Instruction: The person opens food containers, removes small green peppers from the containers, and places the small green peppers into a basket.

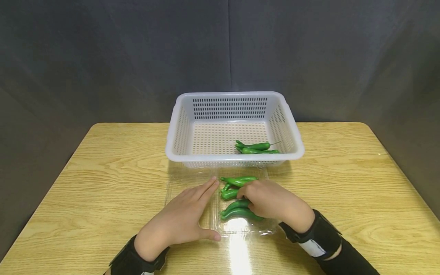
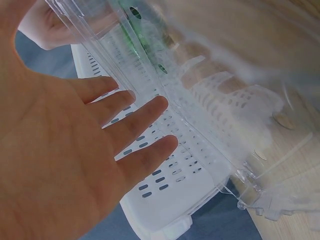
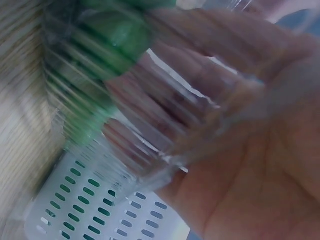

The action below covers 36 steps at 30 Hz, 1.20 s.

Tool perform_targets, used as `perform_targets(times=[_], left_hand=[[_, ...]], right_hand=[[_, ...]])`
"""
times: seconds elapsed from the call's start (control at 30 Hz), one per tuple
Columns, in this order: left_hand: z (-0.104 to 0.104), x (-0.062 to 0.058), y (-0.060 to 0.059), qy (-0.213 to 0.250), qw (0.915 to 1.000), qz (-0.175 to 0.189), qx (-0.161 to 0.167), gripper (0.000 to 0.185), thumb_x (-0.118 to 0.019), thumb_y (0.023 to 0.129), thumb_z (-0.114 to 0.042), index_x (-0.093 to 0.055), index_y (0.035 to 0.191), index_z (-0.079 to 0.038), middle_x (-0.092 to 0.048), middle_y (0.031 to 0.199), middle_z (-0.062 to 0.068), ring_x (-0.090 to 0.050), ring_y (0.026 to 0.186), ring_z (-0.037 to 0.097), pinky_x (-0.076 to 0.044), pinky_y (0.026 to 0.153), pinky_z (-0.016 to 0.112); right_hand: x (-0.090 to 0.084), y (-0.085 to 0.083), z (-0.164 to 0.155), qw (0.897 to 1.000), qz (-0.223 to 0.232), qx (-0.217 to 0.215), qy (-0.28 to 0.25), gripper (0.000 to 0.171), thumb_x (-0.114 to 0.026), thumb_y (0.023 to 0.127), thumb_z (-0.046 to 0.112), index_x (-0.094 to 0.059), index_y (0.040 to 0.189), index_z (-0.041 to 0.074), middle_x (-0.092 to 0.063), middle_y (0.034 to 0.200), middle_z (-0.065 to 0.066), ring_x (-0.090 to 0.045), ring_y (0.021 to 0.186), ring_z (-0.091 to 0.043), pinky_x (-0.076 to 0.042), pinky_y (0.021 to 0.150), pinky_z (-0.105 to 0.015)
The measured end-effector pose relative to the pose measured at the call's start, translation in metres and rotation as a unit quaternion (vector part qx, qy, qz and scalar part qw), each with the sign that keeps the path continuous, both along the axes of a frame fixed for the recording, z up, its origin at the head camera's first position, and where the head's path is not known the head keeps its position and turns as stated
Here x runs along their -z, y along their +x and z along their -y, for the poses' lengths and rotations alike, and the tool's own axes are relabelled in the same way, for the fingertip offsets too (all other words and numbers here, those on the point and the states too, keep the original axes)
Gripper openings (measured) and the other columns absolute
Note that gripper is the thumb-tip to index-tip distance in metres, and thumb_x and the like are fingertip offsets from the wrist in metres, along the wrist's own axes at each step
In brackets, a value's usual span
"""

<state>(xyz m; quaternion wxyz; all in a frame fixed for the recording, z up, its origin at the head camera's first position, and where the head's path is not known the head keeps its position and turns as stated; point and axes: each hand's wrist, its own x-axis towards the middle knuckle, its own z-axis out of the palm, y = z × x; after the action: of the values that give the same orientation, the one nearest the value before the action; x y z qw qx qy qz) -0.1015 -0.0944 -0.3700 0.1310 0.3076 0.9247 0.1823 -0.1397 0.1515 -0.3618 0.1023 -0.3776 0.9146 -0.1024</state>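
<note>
A clear plastic clamshell box (image 1: 237, 231) lies opened out on the table, several green chili peppers (image 1: 242, 214) in its right half. My left hand (image 1: 182, 217) spreads over the clear lid half, its fingertips near the fold between the halves; it holds nothing. Inside the right half, my right hand (image 1: 266, 198) pinches a green chili pepper (image 1: 229, 194) with bent fingers, covering part of it. Through the clear wall, the right wrist view shows the fingers (image 3: 145, 100) close against green peppers (image 3: 112, 45).
Right behind the box stands a white slotted plastic basket (image 1: 235, 157). A few more green chili peppers (image 1: 256, 146) lie in its front right corner. The wooden table (image 1: 103, 183) reaches back to a dark grey wall (image 1: 137, 61).
</note>
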Motion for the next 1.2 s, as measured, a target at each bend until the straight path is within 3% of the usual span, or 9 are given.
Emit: perform_targets(times=[0.23, 0.9, 1.2], left_hand=[[0.000, 0.000, -0.001, -0.003, 1.0000, 0.002, 0.000, 0.119, -0.074, 0.074, -0.066, -0.013, 0.160, -0.010, -0.010, 0.166, 0.006, -0.021, 0.148, 0.025, -0.019, 0.119, 0.049], [0.000, 0.000, 0.000, -0.003, 1.0000, -0.002, 0.000, 0.119, -0.073, 0.074, -0.067, -0.013, 0.160, -0.010, -0.009, 0.166, 0.006, -0.020, 0.148, 0.026, -0.020, 0.119, 0.049], [0.000, 0.001, -0.001, -0.006, 1.0000, -0.004, 0.003, 0.119, -0.073, 0.074, -0.067, -0.013, 0.160, -0.010, -0.009, 0.166, 0.006, -0.020, 0.148, 0.026, -0.020, 0.119, 0.049]], right_hand=[[-0.003, 0.001, -0.001, 1.000, -0.007, 0.006, -0.002, 0.027, -0.073, 0.077, -0.007, -0.075, 0.101, 0.005, -0.069, 0.095, -0.003, -0.066, 0.087, -0.020, -0.056, 0.077, -0.037], [-0.013, 0.004, -0.005, 0.999, -0.002, 0.024, -0.028, 0.030, -0.072, 0.080, -0.007, -0.073, 0.108, 0.004, -0.061, 0.096, -0.001, -0.059, 0.080, -0.014, -0.055, 0.073, -0.032], [-0.015, 0.006, -0.005, 0.999, -0.028, 0.018, -0.043, 0.032, -0.071, 0.079, -0.010, -0.071, 0.108, 0.004, -0.062, 0.098, -0.002, -0.062, 0.082, -0.016, -0.055, 0.073, -0.031]])
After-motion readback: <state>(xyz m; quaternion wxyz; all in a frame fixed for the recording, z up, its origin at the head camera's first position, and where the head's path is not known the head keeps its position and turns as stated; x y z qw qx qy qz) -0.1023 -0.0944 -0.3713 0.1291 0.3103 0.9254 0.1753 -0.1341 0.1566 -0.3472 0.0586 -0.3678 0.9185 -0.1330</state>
